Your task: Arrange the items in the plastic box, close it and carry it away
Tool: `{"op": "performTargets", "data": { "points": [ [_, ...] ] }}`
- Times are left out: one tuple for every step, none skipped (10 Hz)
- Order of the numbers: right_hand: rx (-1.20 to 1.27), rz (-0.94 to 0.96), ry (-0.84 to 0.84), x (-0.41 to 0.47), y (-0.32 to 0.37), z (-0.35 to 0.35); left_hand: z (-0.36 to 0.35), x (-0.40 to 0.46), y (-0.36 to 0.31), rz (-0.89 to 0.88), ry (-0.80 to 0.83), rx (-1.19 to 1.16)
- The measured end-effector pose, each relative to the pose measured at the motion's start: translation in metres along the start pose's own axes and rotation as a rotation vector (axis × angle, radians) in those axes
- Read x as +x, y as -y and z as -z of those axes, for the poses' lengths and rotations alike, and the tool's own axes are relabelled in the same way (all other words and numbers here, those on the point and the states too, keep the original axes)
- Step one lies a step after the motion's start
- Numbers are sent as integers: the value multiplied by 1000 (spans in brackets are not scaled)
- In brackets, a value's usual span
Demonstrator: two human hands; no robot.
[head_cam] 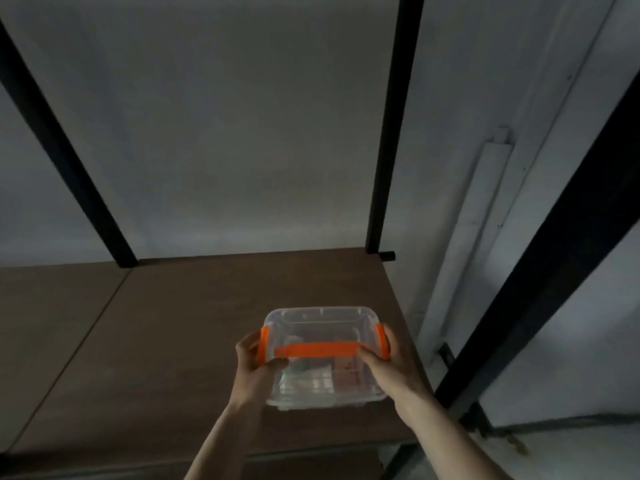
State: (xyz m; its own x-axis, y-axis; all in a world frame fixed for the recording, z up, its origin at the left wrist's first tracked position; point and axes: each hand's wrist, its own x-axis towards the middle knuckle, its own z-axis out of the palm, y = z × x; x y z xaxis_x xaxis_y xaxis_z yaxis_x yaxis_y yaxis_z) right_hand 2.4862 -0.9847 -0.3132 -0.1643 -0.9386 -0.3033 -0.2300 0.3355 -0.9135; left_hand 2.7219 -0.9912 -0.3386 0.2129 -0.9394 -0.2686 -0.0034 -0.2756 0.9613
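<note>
A clear plastic box [322, 322] with its lid on is over the right part of a brown shelf board. An orange handle [316, 350] lies flat across the lid, and an orange latch [264, 344] sits on each short side. Several pale items show dimly through the lid. My left hand [254, 360] grips the box's left side at the latch. My right hand [389, 362] grips the right side by the other latch [381, 341], thumb on the lid. I cannot tell whether the box rests on the board or is held just above it.
The brown shelf board [156, 327] spans the lower view, with a seam at the left. Black metal uprights [393, 133] stand behind and a thick black diagonal post [540, 268] rises at the right. A grey wall is behind.
</note>
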Motion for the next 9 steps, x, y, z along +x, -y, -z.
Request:
{"op": "performTargets", "data": {
  "points": [
    [-15, -45, 9, 8, -19, -1, -4, 3, 21, 39, 5, 61],
    [-16, -86, 40, 15, -30, -2, -4, 2, 37, 75, -12, 70],
    [-17, -116, 60, 21, -38, -5, -6, 2, 43, 100, -19, 77],
    [-16, -135, 71, 24, -43, -8, -3, 13, 56, 71, 10, 83],
    [-25, -153, 87, 26, -46, -8, -4, 13, 58, 57, 19, 80],
    [-57, -151, 135, 27, -46, -4, -7, 10, 55, -29, 19, 133],
    [-227, -73, 157, 22, -43, -1, -5, 7, 56, 56, 18, 140],
    [-605, 95, 2, 15, -28, 6, -2, -7, 38, 13, -40, 366],
    [-750, 247, -37, -3, -5, 12, 5, -24, 12, -103, -96, 627]
  ]
}}
